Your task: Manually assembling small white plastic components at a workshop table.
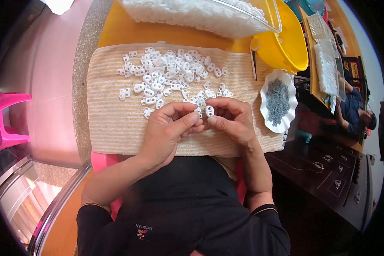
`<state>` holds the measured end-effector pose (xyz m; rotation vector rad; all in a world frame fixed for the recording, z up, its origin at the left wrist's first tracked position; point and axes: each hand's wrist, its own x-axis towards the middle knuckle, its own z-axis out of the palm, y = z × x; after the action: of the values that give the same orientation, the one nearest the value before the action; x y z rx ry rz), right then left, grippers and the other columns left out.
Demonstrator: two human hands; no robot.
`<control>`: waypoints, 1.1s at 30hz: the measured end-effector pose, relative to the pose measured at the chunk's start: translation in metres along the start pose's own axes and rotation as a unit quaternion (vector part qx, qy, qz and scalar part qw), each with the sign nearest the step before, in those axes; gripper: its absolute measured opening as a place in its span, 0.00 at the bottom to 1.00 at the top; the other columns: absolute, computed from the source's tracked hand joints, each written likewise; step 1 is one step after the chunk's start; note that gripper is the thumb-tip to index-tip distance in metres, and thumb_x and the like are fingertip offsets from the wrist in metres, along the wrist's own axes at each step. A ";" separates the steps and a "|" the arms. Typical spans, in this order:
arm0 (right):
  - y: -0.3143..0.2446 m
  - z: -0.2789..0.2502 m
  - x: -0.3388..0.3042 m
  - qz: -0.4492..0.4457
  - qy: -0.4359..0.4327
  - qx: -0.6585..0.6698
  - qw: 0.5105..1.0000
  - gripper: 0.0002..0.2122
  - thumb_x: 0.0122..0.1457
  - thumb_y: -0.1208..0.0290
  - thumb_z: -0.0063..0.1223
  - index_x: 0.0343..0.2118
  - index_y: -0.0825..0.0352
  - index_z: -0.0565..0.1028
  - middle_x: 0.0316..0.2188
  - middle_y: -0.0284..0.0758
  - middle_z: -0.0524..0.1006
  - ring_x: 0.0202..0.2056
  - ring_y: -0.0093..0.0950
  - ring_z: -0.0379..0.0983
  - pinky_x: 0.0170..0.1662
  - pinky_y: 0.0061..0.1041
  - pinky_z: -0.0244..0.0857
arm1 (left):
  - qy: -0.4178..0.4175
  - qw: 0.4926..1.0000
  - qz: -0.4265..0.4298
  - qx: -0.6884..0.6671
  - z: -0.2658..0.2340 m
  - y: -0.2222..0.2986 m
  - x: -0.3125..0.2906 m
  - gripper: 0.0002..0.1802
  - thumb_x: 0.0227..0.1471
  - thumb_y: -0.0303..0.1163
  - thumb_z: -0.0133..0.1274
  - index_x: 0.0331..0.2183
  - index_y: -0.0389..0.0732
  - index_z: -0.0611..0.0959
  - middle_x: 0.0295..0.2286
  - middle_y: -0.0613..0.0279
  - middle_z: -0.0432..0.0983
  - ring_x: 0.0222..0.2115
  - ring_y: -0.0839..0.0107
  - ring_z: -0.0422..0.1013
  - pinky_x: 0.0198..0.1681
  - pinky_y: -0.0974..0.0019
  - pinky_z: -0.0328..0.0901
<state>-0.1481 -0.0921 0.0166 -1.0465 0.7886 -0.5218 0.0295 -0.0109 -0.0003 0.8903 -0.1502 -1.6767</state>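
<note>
My right hand (232,119) pinches one small white plastic piece with two holes (210,110) between thumb and fingers. My left hand (168,128) meets it from the left, its fingertips closed on the same piece or on something tiny beside it; I cannot tell which. Both hands rest over a cream ribbed cloth (111,123). A loose heap of several identical white pieces (166,72) lies on the cloth just beyond my fingers.
A white scalloped dish of small grey metal parts (278,101) stands at the cloth's right edge. Behind are a clear tub of white pieces (200,15) and a yellow bowl (286,42). A pink stool (4,123) stands left; another person (354,111) sits far right.
</note>
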 end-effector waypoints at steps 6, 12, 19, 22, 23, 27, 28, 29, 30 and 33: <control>-0.001 0.002 0.000 0.000 0.006 -0.002 1.000 0.17 0.53 0.81 0.58 0.47 0.75 0.71 0.37 0.38 0.77 0.38 0.25 0.75 0.42 0.24 0.71 | 0.003 1.000 -0.003 0.005 0.000 0.001 -0.001 0.10 0.53 0.22 0.53 0.40 0.34 0.77 0.32 0.57 0.76 0.32 0.72 0.75 0.38 0.70 0.74; -0.001 0.003 -0.001 -0.011 0.004 -0.029 1.000 0.17 0.53 0.82 0.58 0.46 0.75 0.72 0.38 0.37 0.76 0.40 0.24 0.74 0.44 0.22 0.69 | 0.008 1.000 -0.005 0.010 0.000 0.001 -0.001 0.09 0.54 0.22 0.53 0.39 0.34 0.77 0.31 0.57 0.77 0.31 0.72 0.75 0.38 0.70 0.73; 0.001 0.001 0.000 -0.055 -0.007 -0.081 0.995 0.16 0.52 0.84 0.58 0.45 0.74 0.74 0.38 0.36 0.76 0.39 0.22 0.73 0.43 0.19 0.66 | 0.006 1.000 -0.007 0.012 0.002 0.000 -0.001 0.08 0.54 0.23 0.53 0.38 0.35 0.77 0.30 0.57 0.77 0.30 0.72 0.76 0.37 0.71 0.73; 0.002 0.002 0.000 -0.053 -0.008 -0.076 0.996 0.16 0.52 0.84 0.58 0.46 0.74 0.74 0.38 0.36 0.76 0.40 0.22 0.72 0.43 0.20 0.65 | 0.008 1.000 -0.006 0.023 0.002 0.000 -0.001 0.08 0.54 0.23 0.53 0.38 0.35 0.77 0.30 0.58 0.77 0.30 0.72 0.76 0.36 0.72 0.73; 0.002 0.002 0.000 -0.053 -0.008 -0.076 0.996 0.16 0.52 0.84 0.58 0.46 0.74 0.74 0.38 0.36 0.76 0.40 0.22 0.72 0.43 0.20 0.65 | 0.008 1.000 -0.006 0.023 0.002 0.000 -0.001 0.08 0.54 0.23 0.53 0.38 0.35 0.77 0.30 0.58 0.77 0.30 0.72 0.76 0.36 0.72 0.73; 0.004 0.002 -0.001 -0.061 -0.023 -0.093 0.994 0.16 0.52 0.83 0.58 0.46 0.73 0.74 0.37 0.36 0.75 0.39 0.22 0.72 0.42 0.20 0.65 | 0.001 1.000 -0.005 0.028 0.003 -0.002 -0.001 0.08 0.54 0.23 0.53 0.38 0.35 0.77 0.30 0.58 0.77 0.29 0.73 0.76 0.36 0.72 0.73; 0.005 0.002 0.000 -0.064 -0.025 -0.088 0.994 0.16 0.52 0.83 0.58 0.46 0.73 0.74 0.37 0.36 0.75 0.39 0.22 0.71 0.42 0.20 0.64 | 0.000 1.000 -0.002 0.025 0.002 -0.002 -0.001 0.08 0.53 0.23 0.53 0.38 0.35 0.77 0.30 0.59 0.77 0.29 0.73 0.76 0.35 0.72 0.73; 0.005 0.002 0.000 -0.064 -0.025 -0.087 0.994 0.16 0.52 0.83 0.58 0.46 0.73 0.74 0.37 0.36 0.75 0.39 0.22 0.71 0.42 0.20 0.64 | 0.001 1.000 -0.002 0.025 0.002 -0.002 -0.001 0.08 0.53 0.23 0.53 0.38 0.35 0.77 0.30 0.59 0.77 0.29 0.73 0.76 0.35 0.72 0.73; 0.005 0.002 0.000 -0.063 -0.026 -0.093 0.993 0.16 0.52 0.83 0.58 0.46 0.73 0.74 0.37 0.36 0.75 0.39 0.22 0.71 0.42 0.19 0.64 | 0.001 1.000 -0.001 0.026 0.001 -0.002 -0.001 0.08 0.54 0.23 0.53 0.38 0.35 0.77 0.30 0.59 0.77 0.29 0.74 0.76 0.35 0.72 0.73; 0.004 0.004 -0.001 -0.053 -0.019 -0.093 0.994 0.16 0.52 0.83 0.58 0.46 0.73 0.74 0.37 0.35 0.75 0.38 0.21 0.71 0.40 0.18 0.64 | 0.000 1.000 0.000 0.031 0.002 -0.002 -0.001 0.07 0.53 0.23 0.54 0.37 0.35 0.78 0.30 0.59 0.78 0.29 0.74 0.76 0.35 0.72 0.73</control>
<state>-0.1460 -0.0876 0.0145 -1.2729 0.7609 -0.5237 0.0266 -0.0098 0.0000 0.9360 -0.2028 -1.6793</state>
